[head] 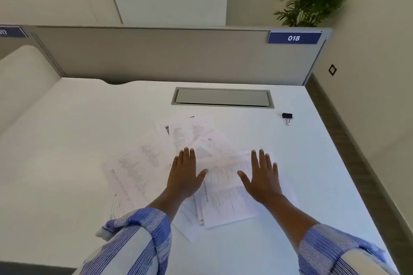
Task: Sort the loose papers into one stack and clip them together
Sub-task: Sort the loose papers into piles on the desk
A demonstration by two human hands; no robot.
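on the tabletop [67,140], loose papers [192,163] fan out from far-centre down to near-left, long run roughly diagonal. both hands flat and spread, gripping nothing: left hand [185,176] over the middle of the spread, right hand [263,176] on the nearest top sheet. binder clip [287,117] sits well apart, far right, so right hand is nearer.

Papers [178,152] fanned at frame centre on desk [67,140], both hands on them; binder clip [287,118] upper right, well apart; cable hatch [223,97] behind.
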